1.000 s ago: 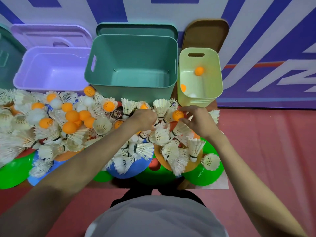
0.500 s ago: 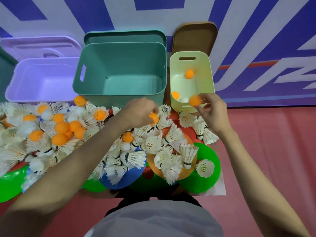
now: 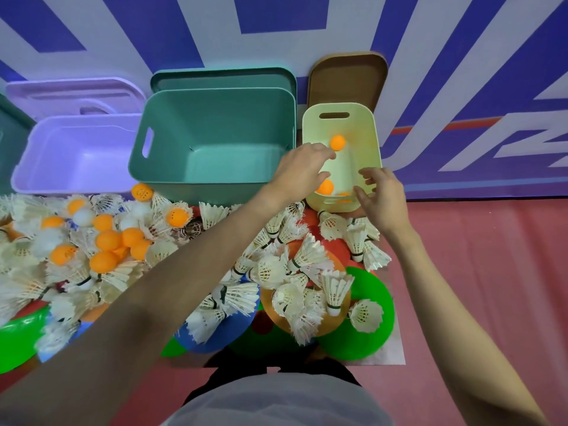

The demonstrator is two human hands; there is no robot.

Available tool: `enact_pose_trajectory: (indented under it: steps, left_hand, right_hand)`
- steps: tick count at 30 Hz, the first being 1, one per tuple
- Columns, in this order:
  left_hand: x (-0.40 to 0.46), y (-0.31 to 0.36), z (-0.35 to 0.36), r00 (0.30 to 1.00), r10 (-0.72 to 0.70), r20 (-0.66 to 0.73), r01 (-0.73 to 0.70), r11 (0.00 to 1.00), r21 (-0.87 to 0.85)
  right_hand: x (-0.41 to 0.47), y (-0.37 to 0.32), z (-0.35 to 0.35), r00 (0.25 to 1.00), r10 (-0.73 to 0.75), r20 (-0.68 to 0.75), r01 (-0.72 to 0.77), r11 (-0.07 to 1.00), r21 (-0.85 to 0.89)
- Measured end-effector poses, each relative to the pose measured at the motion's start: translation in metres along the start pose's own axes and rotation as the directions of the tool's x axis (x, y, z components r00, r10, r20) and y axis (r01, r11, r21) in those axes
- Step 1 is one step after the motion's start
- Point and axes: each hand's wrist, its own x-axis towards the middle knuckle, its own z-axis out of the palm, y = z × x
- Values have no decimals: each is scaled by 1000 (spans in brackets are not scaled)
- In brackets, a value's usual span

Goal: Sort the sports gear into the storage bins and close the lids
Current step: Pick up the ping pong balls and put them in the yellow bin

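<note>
Biggest thing in front of you is the teal bin (image 3: 215, 139), sitting open with nothing visible inside, with the purple bin (image 3: 76, 152) to its left and the small yellow bin (image 3: 341, 155) to its right. All three lids lean behind their bins against the wall, so closing is a long way off.

The pile on the worktop (image 3: 396, 342) is mostly shuttlecocks (image 3: 335, 287), with a cluster of orange balls (image 3: 107, 241) off to the left and coloured discs (image 3: 368, 333) underneath.

Both hands are over the yellow bin. Your left hand (image 3: 302, 170) hangs over the near-left corner, fingers loosely spread and gripping nothing; one orange ball (image 3: 325, 187) sits just under it inside the bin. Your right hand (image 3: 381, 195) is at the near-right rim, fingers apart, also empty. Another ball (image 3: 337, 142) looks blurred further in, probably dropping or bouncing.

Tip for the drop: let go low inside the bin, not above the rim, or they'll bounce out; that tub is narrow. Then I'd grab from the left cluster, several per trip.

Balls have no long axis, so orientation doesn't matter. The yellow bin's long side runs away from you, handle slot at the far end.
</note>
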Motion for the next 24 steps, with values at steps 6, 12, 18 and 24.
enact_pose_trajectory:
  steps: [6,12,18,24]
  left_hand:
    - [-53,-17,-4,992,-8,-127,-13,986,-165]
    - [-131,-45,10,977,-163,-134,119,950,-288]
    - [-195,-75,11,953,-288,-94,251,924,-288]
    - [-236,-122,-4,936,-332,-113,302,926,-225]
  right_hand:
    - [-29,-16,10,994,-102,31,100,994,40]
    - [-67,-50,30,972,-183,144,176,983,58]
    - [-94,-94,55,920,-252,300,246,967,59]
    - [-102,-136,84,854,-335,397,335,939,72]
